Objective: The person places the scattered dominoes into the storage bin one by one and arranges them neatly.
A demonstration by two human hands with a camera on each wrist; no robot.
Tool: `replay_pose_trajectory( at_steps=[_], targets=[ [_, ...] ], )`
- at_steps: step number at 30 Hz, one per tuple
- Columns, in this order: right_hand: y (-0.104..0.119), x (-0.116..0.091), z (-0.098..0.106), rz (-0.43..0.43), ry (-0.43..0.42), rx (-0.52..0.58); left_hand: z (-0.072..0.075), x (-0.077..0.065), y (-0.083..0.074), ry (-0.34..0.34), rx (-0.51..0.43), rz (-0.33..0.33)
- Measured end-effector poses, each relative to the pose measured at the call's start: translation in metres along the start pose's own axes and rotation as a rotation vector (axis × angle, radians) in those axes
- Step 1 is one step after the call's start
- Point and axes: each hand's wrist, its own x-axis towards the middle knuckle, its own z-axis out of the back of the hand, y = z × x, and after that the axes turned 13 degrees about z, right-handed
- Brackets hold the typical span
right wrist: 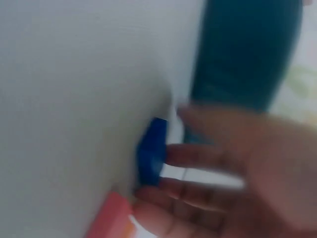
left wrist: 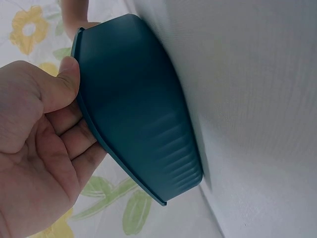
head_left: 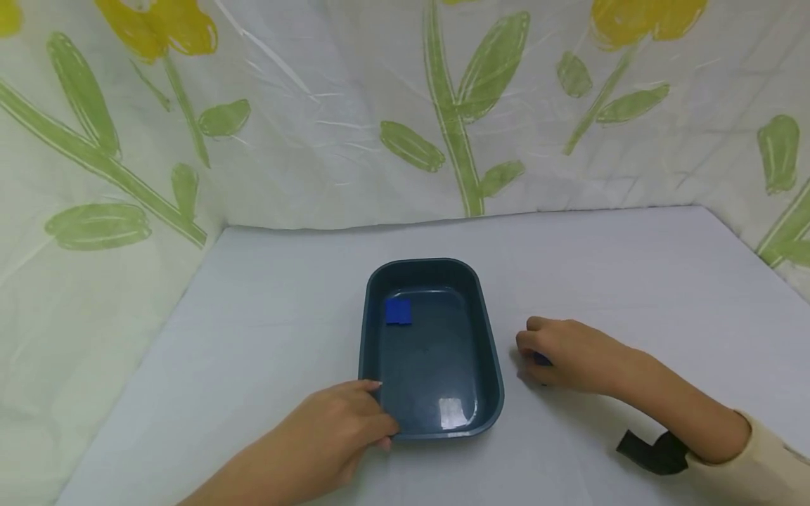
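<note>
A dark teal plastic tray (head_left: 430, 379) stands on the white-covered table. My left hand (head_left: 335, 429) grips its near left corner by the rim, thumb on one side and fingers on the other in the left wrist view. Inside, toward the far left, lies a flat blue square piece (head_left: 398, 311). My right hand (head_left: 569, 355) is low over the table, right of the tray. In the blurred right wrist view its fingertips touch a blue block (right wrist: 152, 153), with the thumb held away from it. A pinkish-red piece (right wrist: 111, 218) is right at the lower fingers; the hand hides it in the head view.
A black strap (head_left: 654, 453) hangs by the right sleeve (head_left: 753, 464). White sheeting (head_left: 304, 161) printed with green stems and yellow flowers stands along the back and sides of the table (head_left: 272, 302).
</note>
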Motion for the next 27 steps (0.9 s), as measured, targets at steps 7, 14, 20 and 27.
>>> replay_pose_trajectory(
  at_steps=[7, 14, 20, 27],
  targets=[
    [0.005, -0.008, 0.007, -0.045, 0.106, 0.082, 0.000, 0.001, 0.000, 0.002, -0.002, 0.005],
    [0.004, -0.011, 0.006, 0.018, 0.078, 0.080, -0.001, 0.000, 0.000, -0.006, -0.001, 0.000],
    [0.004, -0.010, 0.005, 0.034, 0.072, 0.044, 0.000, 0.001, -0.001, 0.026, 0.008, 0.020],
    [0.002, -0.010, 0.005, 0.080, 0.045, -0.020, 0.000, 0.001, -0.001, 0.003, 0.014, 0.004]
  ],
)
